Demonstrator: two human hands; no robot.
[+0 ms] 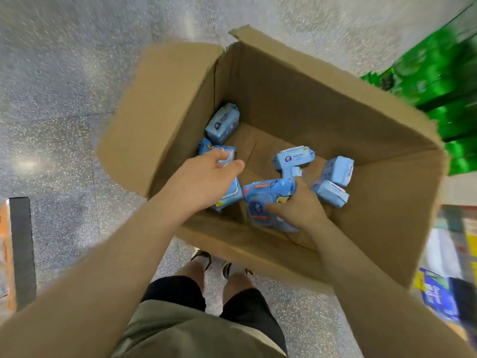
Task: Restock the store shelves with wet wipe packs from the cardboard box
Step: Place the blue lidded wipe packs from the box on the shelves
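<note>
— Where's the pack right now?

— In the box (296, 81), near its front wall. The right hand (299, 208) grips a big pack (268, 200), thumb across its face, fingers curled behind. Its long axis runs roughly toward and away from the person, one end up by the fingers, the other down near the front wall.

— Anything readable on it?

— A round dark blue logo, an orange strip and a cartoon bear. The lettering is too blurred to read.

— And the left hand?

— The left hand (206, 182) reaches over a second big pack (227, 192) by the left wall, fingers loosely bent, holding nothing. Whether it touches that pack I can't tell.

— How many packs altogether?

— Six that I can make out. Two big ones, and four small ones: one (222, 123) standing in the far left corner, one (294, 157) mid-floor with the same round logo and tiny unreadable print, and two (335, 180) touching by the right wall.

— Around the box?

— It sits open on a speckled floor (64, 99), flaps spread. Green packs (444, 81) are stacked at the right; below them is a shelf of goods (444, 275), with a blue package (436, 301) whose writing is smeared. The person's shoes (214, 264) show just in front of the box.
</note>
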